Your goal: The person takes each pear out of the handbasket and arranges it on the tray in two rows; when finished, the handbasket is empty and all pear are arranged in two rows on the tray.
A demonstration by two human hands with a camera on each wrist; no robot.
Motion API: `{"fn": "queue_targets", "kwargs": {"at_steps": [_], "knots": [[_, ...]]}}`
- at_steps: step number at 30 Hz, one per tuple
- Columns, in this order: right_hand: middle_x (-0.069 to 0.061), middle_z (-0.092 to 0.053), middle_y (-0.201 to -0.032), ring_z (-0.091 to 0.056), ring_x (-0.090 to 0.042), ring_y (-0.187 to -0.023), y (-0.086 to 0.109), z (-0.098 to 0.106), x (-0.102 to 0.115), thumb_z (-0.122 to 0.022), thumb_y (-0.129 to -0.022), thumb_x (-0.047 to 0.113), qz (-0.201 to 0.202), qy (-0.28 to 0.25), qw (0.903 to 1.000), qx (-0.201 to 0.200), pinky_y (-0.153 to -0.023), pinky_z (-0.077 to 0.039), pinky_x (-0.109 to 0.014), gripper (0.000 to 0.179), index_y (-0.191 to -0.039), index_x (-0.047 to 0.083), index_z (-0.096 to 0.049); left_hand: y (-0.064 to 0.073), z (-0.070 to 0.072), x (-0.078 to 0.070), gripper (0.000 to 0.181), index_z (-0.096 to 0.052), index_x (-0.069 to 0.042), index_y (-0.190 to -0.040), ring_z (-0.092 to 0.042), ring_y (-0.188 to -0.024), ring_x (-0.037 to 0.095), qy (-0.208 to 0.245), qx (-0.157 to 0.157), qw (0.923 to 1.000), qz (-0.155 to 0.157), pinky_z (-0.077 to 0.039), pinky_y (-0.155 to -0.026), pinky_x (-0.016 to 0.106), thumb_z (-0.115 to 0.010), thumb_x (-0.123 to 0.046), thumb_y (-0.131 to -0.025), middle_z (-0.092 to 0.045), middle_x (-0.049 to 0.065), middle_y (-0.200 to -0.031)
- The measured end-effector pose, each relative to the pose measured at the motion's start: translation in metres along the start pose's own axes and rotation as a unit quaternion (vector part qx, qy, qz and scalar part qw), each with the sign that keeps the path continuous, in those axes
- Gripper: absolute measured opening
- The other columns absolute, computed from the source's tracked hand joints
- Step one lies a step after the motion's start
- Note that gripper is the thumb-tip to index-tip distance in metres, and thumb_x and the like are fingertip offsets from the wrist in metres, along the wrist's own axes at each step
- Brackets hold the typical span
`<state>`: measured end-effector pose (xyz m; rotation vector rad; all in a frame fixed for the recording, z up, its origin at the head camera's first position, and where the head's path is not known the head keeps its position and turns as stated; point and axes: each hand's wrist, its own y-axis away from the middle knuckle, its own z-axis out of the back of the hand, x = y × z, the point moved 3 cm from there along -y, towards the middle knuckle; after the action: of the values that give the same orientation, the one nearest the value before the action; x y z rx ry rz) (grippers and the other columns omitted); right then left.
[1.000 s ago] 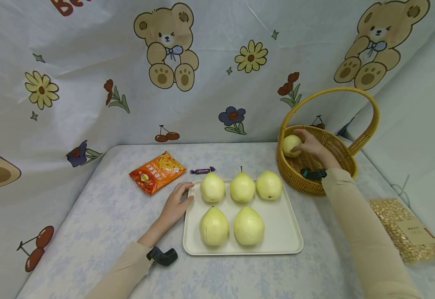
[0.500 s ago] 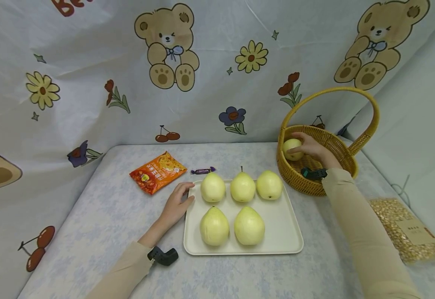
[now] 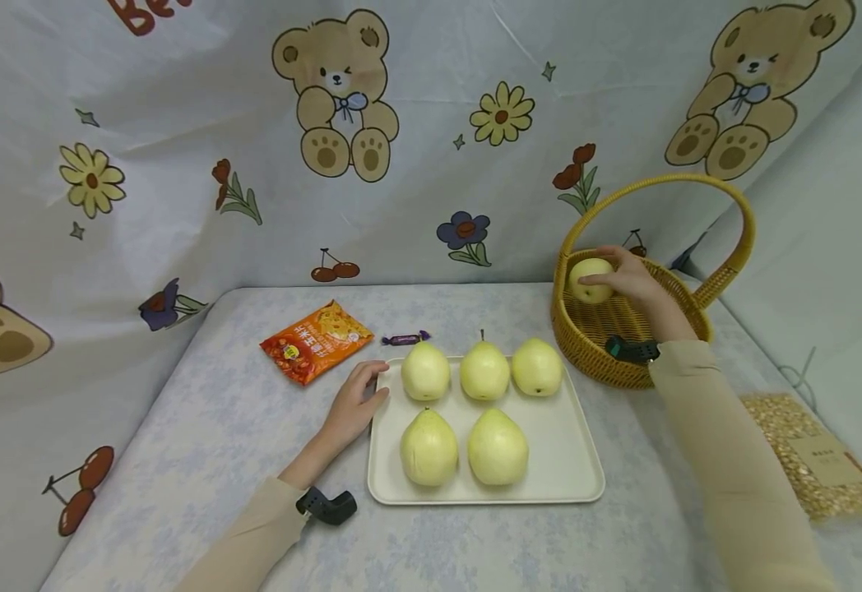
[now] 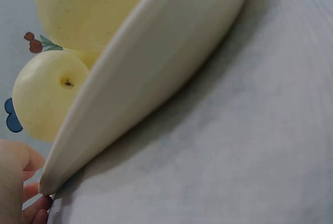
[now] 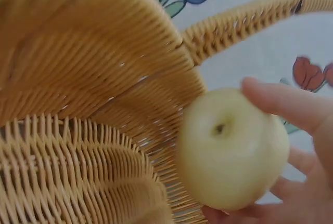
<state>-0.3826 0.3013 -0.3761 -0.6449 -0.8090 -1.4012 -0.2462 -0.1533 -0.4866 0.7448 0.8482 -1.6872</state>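
Observation:
In the head view, my right hand (image 3: 631, 281) grips a pale yellow pear (image 3: 586, 270) inside the left part of a wicker basket (image 3: 575, 352). The right wrist view shows my thumb on one side of that pear (image 5: 231, 154) and fingers curled under the other, close by the woven wall. My left hand (image 3: 351, 411) holds a cream tray (image 3: 560, 448) at its far left corner, fingers around the rim. On the tray sit several pears, three in the back row and two in front, the front right part of the tray bare.
The tall arched basket handle (image 3: 745, 226) rises beside my right hand. An orange snack bag (image 3: 316, 341) and a purple wrapped candy (image 3: 405, 339) lie behind the tray. A bag of grains (image 3: 808, 452) lies right of my right forearm. A patterned cloth (image 3: 416, 181) hangs behind.
The right hand's pear first dipped slightly in the basket, then came up and a little to the right with the hand. The left hand and the tray have stayed in place.

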Motion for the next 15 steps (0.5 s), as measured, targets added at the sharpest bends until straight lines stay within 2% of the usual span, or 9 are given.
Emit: {"fn": "queue_targets", "kwargs": {"at_steps": [4, 8, 10, 13, 15], "knots": [[-0.023, -0.013, -0.158, -0.031, -0.041, -0.134, 0.016, 0.007, 0.011, -0.068, -0.087, 0.033, -0.002, -0.017, 0.9996, -0.023, -0.101, -0.039, -0.048, 0.09, -0.153, 0.006, -0.013, 0.0, 0.001, -0.001, 0.036, -0.054, -0.007, -0.129, -0.05, -0.126, 0.026, -0.001, 0.0, 1.0, -0.004, -0.039, -0.111, 0.044, -0.058, -0.015, -0.094, -0.048, 0.008, -0.137], [-0.019, -0.017, -0.157, -0.032, -0.035, -0.133, 0.035, 0.011, 0.018, -0.068, -0.087, 0.032, 0.015, -0.033, 0.9986, -0.039, -0.094, -0.042, -0.033, 0.088, -0.153, 0.009, -0.015, 0.0, 0.002, 0.0, 0.037, -0.054, -0.008, -0.13, -0.05, -0.126, 0.026, -0.001, 0.001, 1.0, -0.002, -0.039, -0.11, 0.044, -0.057, -0.016, -0.094, -0.048, 0.008, -0.138], [-0.017, -0.02, -0.157, -0.034, -0.032, -0.131, 0.047, 0.011, 0.021, -0.069, -0.087, 0.032, 0.022, -0.034, 0.9979, -0.052, -0.089, -0.042, -0.025, 0.086, -0.153, 0.012, -0.017, 0.0, 0.002, 0.0, 0.036, -0.054, -0.009, -0.13, -0.05, -0.126, 0.025, -0.001, 0.001, 1.0, 0.0, -0.039, -0.11, 0.044, -0.057, -0.016, -0.094, -0.048, 0.008, -0.138], [-0.014, -0.024, -0.156, -0.035, -0.027, -0.13, 0.068, 0.01, 0.027, -0.07, -0.086, 0.034, 0.028, -0.03, 0.9969, -0.067, -0.087, -0.042, -0.021, 0.084, -0.152, 0.016, -0.022, 0.0, 0.001, 0.002, 0.036, -0.054, -0.009, -0.129, -0.05, -0.125, 0.026, -0.001, 0.001, 1.0, 0.0, -0.039, -0.11, 0.044, -0.057, -0.015, -0.094, -0.048, 0.008, -0.138], [-0.012, -0.025, -0.155, -0.039, -0.019, -0.125, 0.084, 0.007, 0.032, -0.07, -0.085, 0.034, 0.035, -0.033, 0.9962, -0.073, -0.085, -0.043, -0.016, 0.082, -0.151, 0.019, -0.024, 0.0, 0.0, 0.002, 0.036, -0.054, -0.009, -0.129, -0.05, -0.125, 0.026, -0.002, 0.001, 1.0, -0.003, -0.039, -0.11, 0.044, -0.057, -0.015, -0.094, -0.048, 0.008, -0.138]]}}
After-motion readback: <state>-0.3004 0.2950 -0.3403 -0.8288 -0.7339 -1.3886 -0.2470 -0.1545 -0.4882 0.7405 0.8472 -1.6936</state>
